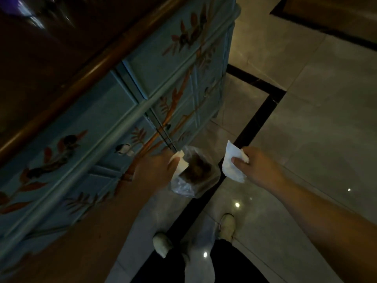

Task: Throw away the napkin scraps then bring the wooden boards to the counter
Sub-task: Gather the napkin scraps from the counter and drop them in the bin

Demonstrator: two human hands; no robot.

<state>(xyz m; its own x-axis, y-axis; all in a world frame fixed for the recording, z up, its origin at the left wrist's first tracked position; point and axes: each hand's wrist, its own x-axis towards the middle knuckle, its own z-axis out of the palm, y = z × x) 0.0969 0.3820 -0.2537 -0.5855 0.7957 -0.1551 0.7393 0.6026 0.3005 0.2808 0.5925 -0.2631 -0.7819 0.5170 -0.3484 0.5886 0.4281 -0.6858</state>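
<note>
While I look down, my left hand [157, 170] and right hand [253, 166] (well apart) each pinch a white napkin scrap [231, 166] above a lined bin [195, 172].

Dim indoor room, and it reads as a home: on the left, a blue painted cabinet [126, 111] with bird-and-branch decoration under a dark wooden top [61, 64]. Glossy pale floor tiles [316, 119] with a black inlaid border [259, 117] spread right, catching ceiling lights.

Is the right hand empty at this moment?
No, the right hand pinches a white napkin scrap above the tiled floor.
</note>
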